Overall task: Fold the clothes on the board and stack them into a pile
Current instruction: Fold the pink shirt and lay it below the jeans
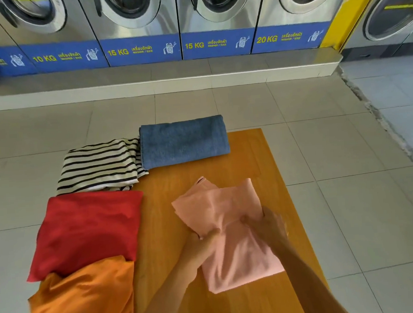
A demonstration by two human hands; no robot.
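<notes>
Hands first. Left hand (202,248) comes in from the lower left, forearm angled up and to the right, palm down on the pink cloth (230,233); fingers are curled and bunched at a ridge of fabric near the cloth's middle, pinching it. Right hand (266,228) comes in from the lower right, forearm crossing the board's near right edge, palm down, fingers pressed together on the same ridge just beside the left hand. Whether the right fingertips pinch the cloth or only press on it, I cannot tell.

Pink cloth: partly folded, lying on the wooden board (244,148) right of centre. Its far half is layered and creased with one corner flipped up; its near half lies flatter, running toward me.

Other clothes, left to right. Orange garment (83,301) at near left, loosely bunched, hanging off the board's left edge. Red garment (88,228) just beyond it, folded into a rough rectangle, touching the orange one. Striped garment (101,167) beyond the red one, black on white, folded with loose edges. Blue towel (183,142) at the board's far edge, neatly folded, touching the striped garment's right side.

Behind, on the far side of the tiled floor (322,148), stand washing machines (137,26) in a row.
</notes>
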